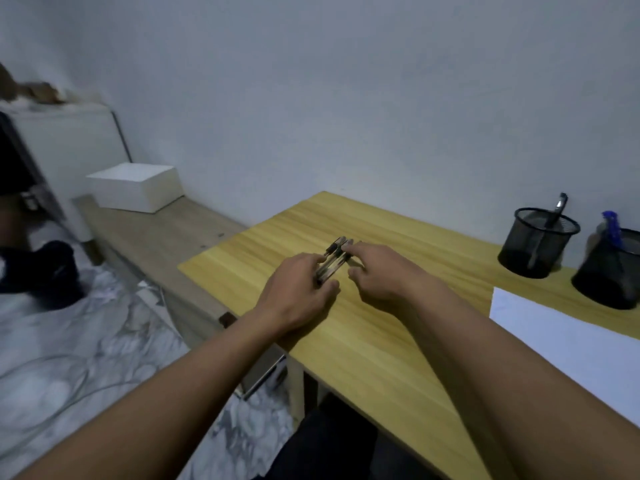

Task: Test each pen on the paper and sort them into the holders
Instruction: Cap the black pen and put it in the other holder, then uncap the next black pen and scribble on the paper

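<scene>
A small bundle of dark pens point(333, 259) lies on the yellow wooden desk point(363, 341) near its far left corner. My left hand point(298, 296) curls around the near end of the bundle, fingers touching the pens. My right hand point(377, 271) rests its fingertips on the far end. A white sheet of paper point(568, 341) lies at the right edge. Two black mesh holders stand at the back right: the left holder point(538, 242) has a dark pen in it, the right holder point(611, 271) has a blue pen.
The desk stands against a pale wall. To the left runs a lower grey wooden bench point(162, 237) with a white box point(136, 187) on it. A patterned bed cover point(86, 358) and a dark object point(41, 268) lie at lower left.
</scene>
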Available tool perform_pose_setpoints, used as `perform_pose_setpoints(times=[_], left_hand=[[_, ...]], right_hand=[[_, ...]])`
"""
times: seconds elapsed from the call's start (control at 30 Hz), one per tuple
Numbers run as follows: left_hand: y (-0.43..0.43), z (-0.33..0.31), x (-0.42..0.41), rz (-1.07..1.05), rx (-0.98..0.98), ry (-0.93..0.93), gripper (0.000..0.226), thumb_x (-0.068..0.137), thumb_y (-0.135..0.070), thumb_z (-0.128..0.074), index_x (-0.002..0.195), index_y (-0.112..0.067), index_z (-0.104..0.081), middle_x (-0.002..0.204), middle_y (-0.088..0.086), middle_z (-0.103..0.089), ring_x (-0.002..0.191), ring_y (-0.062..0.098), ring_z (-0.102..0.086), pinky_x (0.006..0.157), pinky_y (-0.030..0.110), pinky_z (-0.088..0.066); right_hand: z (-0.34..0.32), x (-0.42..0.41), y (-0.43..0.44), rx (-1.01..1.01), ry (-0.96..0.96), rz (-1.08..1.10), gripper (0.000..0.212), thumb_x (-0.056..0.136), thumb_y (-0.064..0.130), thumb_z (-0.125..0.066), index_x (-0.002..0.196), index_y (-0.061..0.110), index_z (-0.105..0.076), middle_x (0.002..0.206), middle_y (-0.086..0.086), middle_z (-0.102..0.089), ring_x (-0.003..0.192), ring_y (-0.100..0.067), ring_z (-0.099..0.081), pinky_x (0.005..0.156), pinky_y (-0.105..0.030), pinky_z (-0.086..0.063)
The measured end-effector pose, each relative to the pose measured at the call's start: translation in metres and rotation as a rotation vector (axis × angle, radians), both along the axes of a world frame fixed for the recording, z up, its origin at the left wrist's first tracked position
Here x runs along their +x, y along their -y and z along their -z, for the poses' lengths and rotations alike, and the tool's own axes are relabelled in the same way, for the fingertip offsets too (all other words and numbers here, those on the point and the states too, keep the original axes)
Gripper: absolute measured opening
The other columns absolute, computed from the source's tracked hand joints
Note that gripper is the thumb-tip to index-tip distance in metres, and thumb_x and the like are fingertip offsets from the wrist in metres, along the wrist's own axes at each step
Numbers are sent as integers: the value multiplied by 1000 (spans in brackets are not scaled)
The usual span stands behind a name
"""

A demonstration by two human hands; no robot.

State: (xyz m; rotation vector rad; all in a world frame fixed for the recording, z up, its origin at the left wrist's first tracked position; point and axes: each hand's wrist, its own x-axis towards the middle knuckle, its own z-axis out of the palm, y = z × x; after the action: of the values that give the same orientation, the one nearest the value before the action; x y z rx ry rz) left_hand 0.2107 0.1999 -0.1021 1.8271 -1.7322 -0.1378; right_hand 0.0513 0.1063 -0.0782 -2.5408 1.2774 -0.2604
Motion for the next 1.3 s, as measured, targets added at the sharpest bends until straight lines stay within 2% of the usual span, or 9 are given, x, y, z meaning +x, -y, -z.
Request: perform_pose_setpoints(times=[0.13, 0.33, 0.53, 0.67, 0.77, 0.87, 1.07, 1.17, 1.3], left_hand=[[-3, 7, 0, -64, -7, 84, 45, 86, -49, -59, 120, -21, -69, 117, 1, -66, 110, 21, -56, 91, 43, -50], [-2, 10, -11, -154, -90, 217, 29, 88, -49, -60, 100, -28, -76, 95, -3, -63, 95, 20, -52, 80, 38, -40], [1, 5, -16, -74, -106, 260, 25, 95, -42, -58, 102, -26, -75, 91, -3, -67, 82, 15, -48, 75, 35, -39], [10, -12, -19, -11, -165, 296, 26, 99, -34, -55, 105, -17, -73, 95, 2, -64, 86, 24, -53, 74, 38, -42], [20, -27, -28, 41, -226, 245, 22, 98, -31, -58, 103, -15, -72, 94, 2, -60, 89, 28, -56, 72, 38, -42], [32, -42, -48, 103, -276, 43, 20, 95, -33, -60, 109, -20, -68, 101, -2, -61, 89, 18, -60, 78, 38, -52], [51, -52, -111, 275, -148, -325, 55, 92, -32, -69, 141, -20, -49, 112, -5, -63, 88, 10, -64, 71, 27, -52], [63, -44, -140, 396, 1, -344, 37, 94, -34, -66, 126, -17, -66, 113, 0, -70, 95, 13, -67, 81, 29, -52], [71, -38, -173, 551, 189, -646, 16, 99, -22, -59, 101, -14, -72, 98, 7, -73, 83, 19, -69, 80, 40, -58]], right_hand=[[12, 7, 9, -59, -39, -55, 43, 105, 19, -48, 147, 21, -52, 154, -7, -47, 142, -28, -44, 115, -38, -37], [16, -2, 17, -143, 1, -84, 18, 102, 20, -56, 114, 20, -70, 125, -5, -58, 119, -24, -52, 96, -38, -47], [13, -18, 6, -185, 42, -57, 17, 102, 21, -56, 109, 21, -72, 110, -1, -61, 105, -21, -54, 83, -36, -48], [4, -39, -6, -253, 76, 36, 15, 101, 24, -54, 109, 29, -66, 102, 5, -61, 98, -19, -54, 77, -38, -49], [-7, -57, -7, -318, 4, 119, 17, 98, 22, -56, 110, 25, -69, 102, -1, -67, 106, -28, -56, 74, -37, -43], [-19, -79, -9, -284, 28, 255, 18, 100, 25, -58, 113, 22, -71, 101, -10, -67, 106, -33, -57, 71, -36, -38], [-33, -123, -31, -175, 469, 557, 11, 97, 23, -66, 106, 18, -65, 91, -1, -75, 83, -18, -69, 74, -36, -55], [-37, -143, -40, -31, 839, 648, 8, 93, 15, -71, 98, 14, -65, 92, -6, -74, 85, -18, -73, 72, -33, -58], [-37, -169, -54, 136, 1259, 712, 6, 94, 9, -71, 99, 9, -69, 97, -11, -75, 89, -20, -74, 70, -28, -60]])
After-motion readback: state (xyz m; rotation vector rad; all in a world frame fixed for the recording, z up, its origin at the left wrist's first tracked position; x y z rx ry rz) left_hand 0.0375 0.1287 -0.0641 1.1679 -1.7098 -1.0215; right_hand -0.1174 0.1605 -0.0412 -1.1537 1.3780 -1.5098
